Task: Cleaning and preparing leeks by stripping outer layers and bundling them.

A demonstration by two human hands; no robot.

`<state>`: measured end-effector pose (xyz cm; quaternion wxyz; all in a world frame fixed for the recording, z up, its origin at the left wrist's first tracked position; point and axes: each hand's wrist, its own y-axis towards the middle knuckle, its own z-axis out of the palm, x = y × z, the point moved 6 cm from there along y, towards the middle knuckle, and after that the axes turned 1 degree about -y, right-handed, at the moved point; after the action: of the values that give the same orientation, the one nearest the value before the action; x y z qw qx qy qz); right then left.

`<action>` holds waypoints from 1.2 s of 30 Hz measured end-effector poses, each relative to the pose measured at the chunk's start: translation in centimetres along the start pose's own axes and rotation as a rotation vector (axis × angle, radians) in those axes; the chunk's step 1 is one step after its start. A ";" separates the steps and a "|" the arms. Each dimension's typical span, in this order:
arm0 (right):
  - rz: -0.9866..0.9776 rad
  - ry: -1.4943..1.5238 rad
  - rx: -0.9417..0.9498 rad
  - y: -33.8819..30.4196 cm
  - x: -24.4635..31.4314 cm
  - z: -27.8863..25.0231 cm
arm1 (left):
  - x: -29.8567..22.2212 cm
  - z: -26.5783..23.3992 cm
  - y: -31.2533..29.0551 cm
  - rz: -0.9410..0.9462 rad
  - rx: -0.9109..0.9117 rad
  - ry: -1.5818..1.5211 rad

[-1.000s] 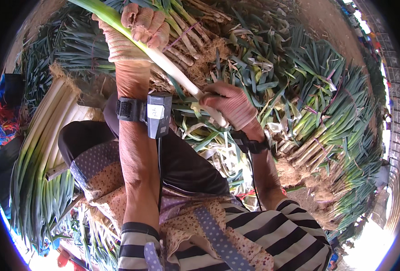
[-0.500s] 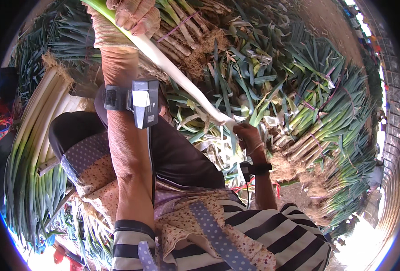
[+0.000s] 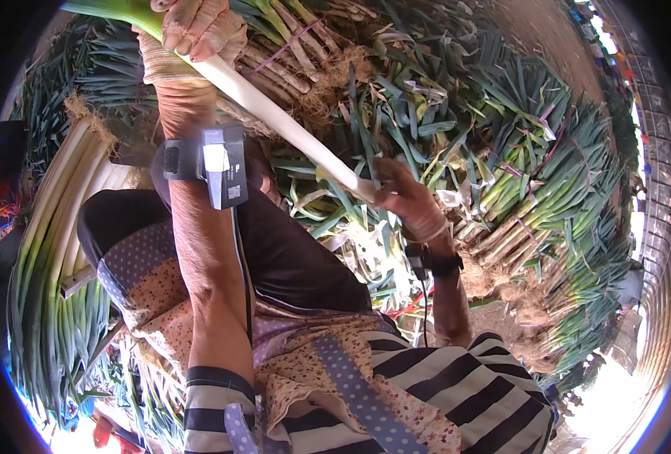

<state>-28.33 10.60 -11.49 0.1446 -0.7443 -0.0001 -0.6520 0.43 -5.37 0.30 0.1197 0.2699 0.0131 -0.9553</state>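
Observation:
One long leek [image 3: 290, 132] slants across in front of me, its green top at the upper left and its white end toward the middle. My left hand [image 3: 203, 26], in a pale, dirt-stained glove, is closed around it near where the white turns green. At the white end is my right hand [image 3: 412, 198], its thumb beside the stalk and its fingers apart, somewhat blurred. Whether the thumb touches the leek I cannot tell. Under the stalk lies a heap of loose green leaves and pale peelings [image 3: 365, 234].
Tied leek bundles with roots [image 3: 521, 227] are piled at the right, and another bundle [image 3: 290, 60] lies at the top. Cleaned leeks [image 3: 63, 212] rest at my left beside my knee. A ribbed curved wall [image 3: 657, 227] runs along the far right.
My left hand and the leek have shifted slightly left. My right hand has moved up and left with the stalk's end, its fingers opening from their grip there.

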 end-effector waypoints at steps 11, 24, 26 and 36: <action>0.135 0.224 0.024 1.4 4.2 6.0 | 0.9 -1.1 0.8 -0.042 -0.192 0.204; 0.391 -0.146 -0.231 -10.2 3.6 1.9 | 0.3 0.5 0.7 -0.194 0.160 -0.165; 0.433 -0.215 -0.366 -12.5 -0.3 -1.6 | 3.5 1.2 1.5 -0.235 0.174 -0.187; -0.092 0.174 -0.007 -4.2 4.1 0.1 | 0.9 0.3 3.1 -0.204 0.399 -0.289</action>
<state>-28.37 13.85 -6.59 0.1113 -0.6846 -0.0193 -0.7201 0.30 -8.56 0.23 -0.0321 0.1464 -0.1655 -0.9747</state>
